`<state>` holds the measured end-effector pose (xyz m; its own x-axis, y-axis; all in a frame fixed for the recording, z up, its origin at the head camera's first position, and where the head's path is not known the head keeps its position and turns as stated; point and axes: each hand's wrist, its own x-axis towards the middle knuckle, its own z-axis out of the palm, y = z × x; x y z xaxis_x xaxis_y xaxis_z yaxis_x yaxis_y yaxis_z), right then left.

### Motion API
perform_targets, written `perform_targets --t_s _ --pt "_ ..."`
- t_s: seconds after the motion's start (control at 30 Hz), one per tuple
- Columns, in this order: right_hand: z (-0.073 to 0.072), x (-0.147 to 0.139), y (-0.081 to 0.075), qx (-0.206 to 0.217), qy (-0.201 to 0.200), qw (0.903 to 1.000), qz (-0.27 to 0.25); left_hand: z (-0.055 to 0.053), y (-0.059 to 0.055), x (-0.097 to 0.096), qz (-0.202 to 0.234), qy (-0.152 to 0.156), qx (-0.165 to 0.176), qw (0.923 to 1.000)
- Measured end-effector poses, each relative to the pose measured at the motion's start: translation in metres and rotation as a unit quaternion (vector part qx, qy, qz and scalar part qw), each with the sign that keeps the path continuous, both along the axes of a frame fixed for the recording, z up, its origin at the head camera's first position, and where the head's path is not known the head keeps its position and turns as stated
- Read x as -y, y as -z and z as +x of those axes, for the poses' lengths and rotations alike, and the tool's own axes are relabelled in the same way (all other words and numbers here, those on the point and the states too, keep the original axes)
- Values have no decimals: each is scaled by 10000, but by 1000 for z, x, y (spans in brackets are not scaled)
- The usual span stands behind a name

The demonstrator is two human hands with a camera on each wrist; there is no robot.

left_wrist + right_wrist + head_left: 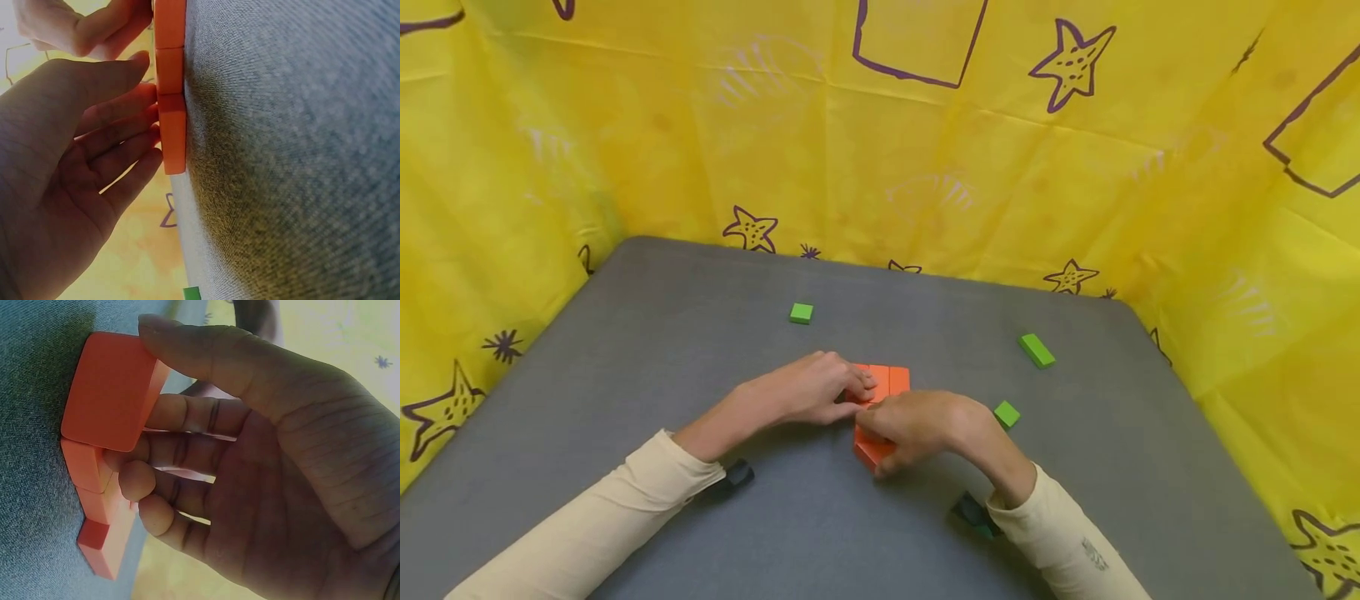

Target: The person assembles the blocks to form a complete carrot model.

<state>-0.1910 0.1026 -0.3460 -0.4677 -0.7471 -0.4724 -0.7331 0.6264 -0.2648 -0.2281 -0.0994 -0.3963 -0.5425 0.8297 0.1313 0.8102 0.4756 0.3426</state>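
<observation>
Several orange blocks [898, 381] lie side by side on the grey table, partly hidden under both hands. My left hand [808, 389] comes in from the left, its loosely bent fingertips resting on the tops of the blocks. In the left wrist view those fingers touch an orange block [173, 132] at the end of a row. At the near end, my right hand [925, 425] pinches a thicker orange block [109, 394] between thumb and fingers. This block stands against the flatter ones, as the right wrist view shows. Its other fingertips curl over the neighbouring blocks.
A small green block [801, 313] sits at the back left of the table. To the right are a longer green block [1037, 351] and another small one [1007, 414] beside the right wrist. Yellow patterned cloth [880, 167] hangs around the table's far and side edges.
</observation>
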Motion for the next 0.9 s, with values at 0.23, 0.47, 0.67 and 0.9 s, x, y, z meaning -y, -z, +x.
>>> perform_targets --t_s 0.23,0.47,0.67,0.9 --pt "1 -5 1 80 120 9998 -113 -1 0 -3 -29 47 17 10000" --pt "-8 -23 -11 391 535 9966 -480 0 -1 -5 9 95 44 9999" --pt "-29 -67 -41 -200 1175 9888 -900 -1 -2 -8 -124 78 -51 9999" --pt "-65 -130 -65 -548 2091 9669 -1358 2 -1 -4 -150 -35 -111 9998"
